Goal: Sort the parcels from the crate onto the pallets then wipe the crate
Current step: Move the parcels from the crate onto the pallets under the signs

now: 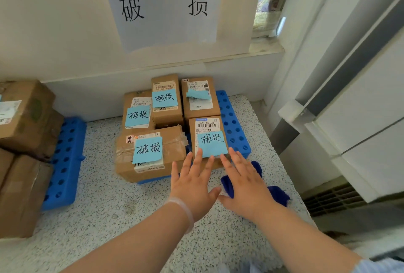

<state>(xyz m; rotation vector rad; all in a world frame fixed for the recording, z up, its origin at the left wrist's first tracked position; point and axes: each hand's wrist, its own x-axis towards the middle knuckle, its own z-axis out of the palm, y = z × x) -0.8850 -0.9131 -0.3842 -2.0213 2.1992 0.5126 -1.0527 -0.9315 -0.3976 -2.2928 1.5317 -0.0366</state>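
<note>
Several cardboard parcels with light-blue handwritten notes lie on a blue perforated pallet (235, 119) against the wall. The nearest right one is a small parcel (207, 135); a larger taped parcel (150, 152) lies to its left. My left hand (193, 182) and my right hand (242, 183) are stretched out flat, fingers straight, with the fingertips at the near edge of the small parcel. Neither hand holds anything. A dark blue cloth (277, 193) lies on the floor under and beside my right hand. The crate is out of view.
A second blue pallet (65, 163) at the left carries a stack of larger brown boxes (24, 141). A big paper sign (166, 6) hangs on the wall above. White and grey panels (349, 97) stand at the right. The floor is speckled.
</note>
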